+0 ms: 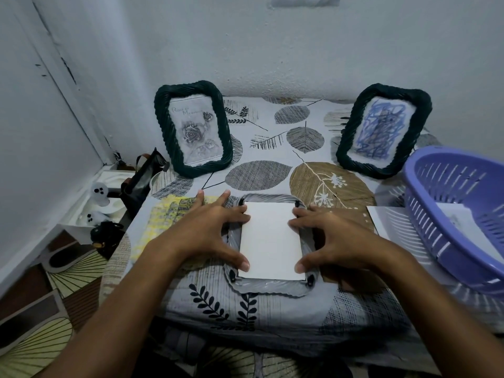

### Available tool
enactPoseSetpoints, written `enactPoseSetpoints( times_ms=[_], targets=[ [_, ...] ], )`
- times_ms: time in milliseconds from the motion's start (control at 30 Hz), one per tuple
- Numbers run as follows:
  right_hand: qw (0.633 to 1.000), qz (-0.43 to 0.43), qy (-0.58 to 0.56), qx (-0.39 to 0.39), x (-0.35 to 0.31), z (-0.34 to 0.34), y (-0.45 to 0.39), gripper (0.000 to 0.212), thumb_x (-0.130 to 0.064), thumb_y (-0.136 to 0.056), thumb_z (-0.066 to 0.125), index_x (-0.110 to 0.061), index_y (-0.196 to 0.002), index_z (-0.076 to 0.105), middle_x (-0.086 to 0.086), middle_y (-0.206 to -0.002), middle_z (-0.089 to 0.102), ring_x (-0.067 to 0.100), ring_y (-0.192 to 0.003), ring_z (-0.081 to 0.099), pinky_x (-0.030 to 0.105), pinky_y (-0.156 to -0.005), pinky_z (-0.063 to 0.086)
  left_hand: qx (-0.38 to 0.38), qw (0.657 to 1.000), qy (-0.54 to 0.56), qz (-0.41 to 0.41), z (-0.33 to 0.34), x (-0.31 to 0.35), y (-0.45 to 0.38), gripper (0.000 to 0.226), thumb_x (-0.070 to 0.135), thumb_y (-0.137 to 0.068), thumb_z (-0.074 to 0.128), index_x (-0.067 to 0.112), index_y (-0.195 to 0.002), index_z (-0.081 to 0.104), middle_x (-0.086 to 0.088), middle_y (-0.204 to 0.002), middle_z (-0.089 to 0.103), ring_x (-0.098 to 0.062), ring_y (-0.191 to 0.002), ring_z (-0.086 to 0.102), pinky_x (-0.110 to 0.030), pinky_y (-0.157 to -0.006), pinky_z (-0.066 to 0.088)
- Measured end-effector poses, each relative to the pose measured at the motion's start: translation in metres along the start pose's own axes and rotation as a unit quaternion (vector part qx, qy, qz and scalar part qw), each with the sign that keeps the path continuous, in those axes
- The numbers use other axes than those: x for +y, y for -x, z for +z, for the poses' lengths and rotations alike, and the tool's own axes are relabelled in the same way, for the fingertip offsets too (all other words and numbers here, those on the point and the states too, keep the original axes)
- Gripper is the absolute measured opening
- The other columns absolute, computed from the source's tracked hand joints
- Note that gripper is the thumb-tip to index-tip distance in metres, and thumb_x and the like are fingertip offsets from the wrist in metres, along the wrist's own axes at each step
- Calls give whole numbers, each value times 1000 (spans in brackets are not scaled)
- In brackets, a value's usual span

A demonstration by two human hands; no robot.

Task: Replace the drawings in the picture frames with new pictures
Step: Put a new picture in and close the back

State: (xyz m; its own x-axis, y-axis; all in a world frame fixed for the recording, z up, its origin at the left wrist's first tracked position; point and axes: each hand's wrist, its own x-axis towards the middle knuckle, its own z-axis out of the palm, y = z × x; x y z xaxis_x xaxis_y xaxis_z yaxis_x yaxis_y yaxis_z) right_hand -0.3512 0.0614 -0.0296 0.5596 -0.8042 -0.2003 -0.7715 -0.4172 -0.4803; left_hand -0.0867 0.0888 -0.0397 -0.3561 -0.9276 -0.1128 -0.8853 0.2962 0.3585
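A grey picture frame (268,287) lies face down at the table's near middle, with a white sheet (271,241) lying in its back opening. My left hand (210,236) presses spread fingertips on the sheet's left edge and the frame's left side. My right hand (330,238) does the same on the right edge. A yellow scribbled drawing (166,222) lies on the table under my left hand. Two dark green frames stand at the back: the left one (192,132) shows a rose drawing, the right one (383,129) a blue scribble.
A purple plastic basket (447,216) with paper inside sits at the right, over a white sheet (387,222). A brown board (351,219) lies under my right hand. Left of the table are a dark bag (141,181) and small ghost figures (99,195). Walls close the back and left.
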Motion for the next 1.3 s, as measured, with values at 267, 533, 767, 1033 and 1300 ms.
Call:
enactPoseSetpoints(
  times_ms=[267, 533, 767, 1033, 1300],
  targets=[
    [1000, -5, -20, 23, 1, -2, 3, 89, -53, -59, 82, -35, -138, 44, -19, -155, 21, 5, -144, 10, 33, -115, 17, 9, 1000, 12, -5, -1, 3, 2, 120, 88, -33, 59, 32, -139, 44, 18, -152, 27, 2, -141, -5, -48, -115, -15],
    [963, 64, -114, 237, 10, -16, 19, 37, -25, -82, 71, -19, -118, 63, -4, -107, 64, 10, -95, 60, 30, -80, 51, 89, 992, 89, 34, 4, 29, -1, 100, 84, -46, 60, 35, -133, 50, 15, -151, 33, 1, -143, 8, -47, -117, -10],
    [954, 186, -87, 219, 20, -12, 40, 33, -33, -81, 71, -16, -107, 61, -5, -85, 61, 9, -74, 60, 29, -63, 54, 101, 986, 99, 90, 18, 68, -15, 92, 81, -53, 58, 35, -132, 51, 17, -148, 38, 5, -142, 9, -45, -117, -11],
    [952, 247, -28, 178, 22, 0, 52, 58, -66, -60, 73, -27, -97, 52, -3, -92, 58, 16, -79, 58, 38, -72, 55, 108, 981, 116, 108, 26, 98, -35, 90, 80, -54, 61, 34, -131, 53, 14, -146, 41, 2, -142, 15, -45, -117, -11],
    [942, 254, -87, 200, 23, -8, 57, 43, -49, -62, 82, -17, -82, 60, -3, -80, 63, 17, -77, 61, 38, -73, 54, 120, 979, 122, 112, 28, 107, -43, 95, 84, -49, 57, 32, -129, 54, 13, -143, 45, 4, -138, 20, -51, -118, -3]
  ],
)
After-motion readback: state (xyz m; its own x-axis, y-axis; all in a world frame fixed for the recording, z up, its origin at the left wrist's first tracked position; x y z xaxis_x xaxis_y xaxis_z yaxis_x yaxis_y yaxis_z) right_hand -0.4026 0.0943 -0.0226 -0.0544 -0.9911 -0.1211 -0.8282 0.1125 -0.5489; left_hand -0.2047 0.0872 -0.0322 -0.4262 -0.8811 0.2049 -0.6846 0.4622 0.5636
